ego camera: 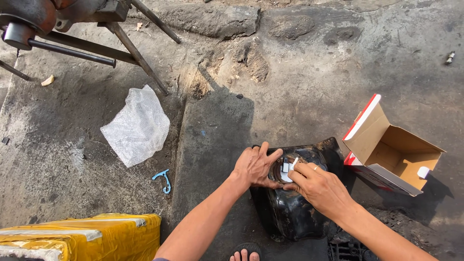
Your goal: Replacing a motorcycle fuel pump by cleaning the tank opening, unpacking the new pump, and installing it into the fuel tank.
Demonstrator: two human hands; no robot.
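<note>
**A:** Where does the work stand?

**B:** The black tank [295, 203] lies on the concrete ground [299, 96], and both hands are at the round opening on its top. The left hand [253, 166] rests flat on the tank's near-left edge of that opening, fingers spread and pressing down, holding nothing. The right hand [316, 186] is just to the right of the opening, its fingers pinching a small white part [288, 170] that sits in the opening.

**A:** Seated, or only placed?

**B:** I judge it placed but not finished. The part looks partly in; whether it is locked, I cannot tell, since the hands cover most of the rim.

**A:** What suggests the earlier steps are done?

**B:** The cardboard box [391, 154] right of the tank is open and looks emptied. A sheet of bubble wrap [137, 125] lies well to the tank's left, discarded, with a small blue clip [163, 180] between the wrap and the tank.

**A:** So unpacking is over?

**B:** It seems so. What appears left is settling the white part fully. I see no fasteners or tools beside the tank.
</note>
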